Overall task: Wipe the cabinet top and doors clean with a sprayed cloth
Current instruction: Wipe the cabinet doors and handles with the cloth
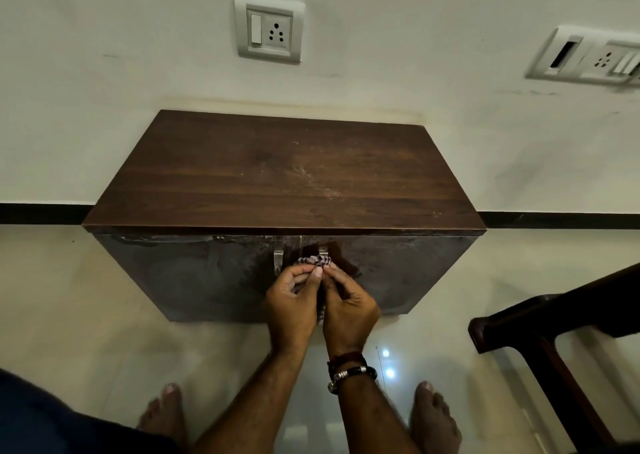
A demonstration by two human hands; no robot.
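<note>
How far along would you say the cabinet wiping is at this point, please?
The doors show wet smears and swirls, so they look at least partly wiped. Both the left hand and right hand are bunching the checked cloth by the handles. The cabinet top shows pale dusty marks, so it probably needs wiping.

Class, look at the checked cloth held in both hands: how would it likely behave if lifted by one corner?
The cloth is bunched between the left hand and right hand, so it is probably floppy and would hang limp. It looks thin, likely light. It seems unlikely to slip from a pinch.
</note>
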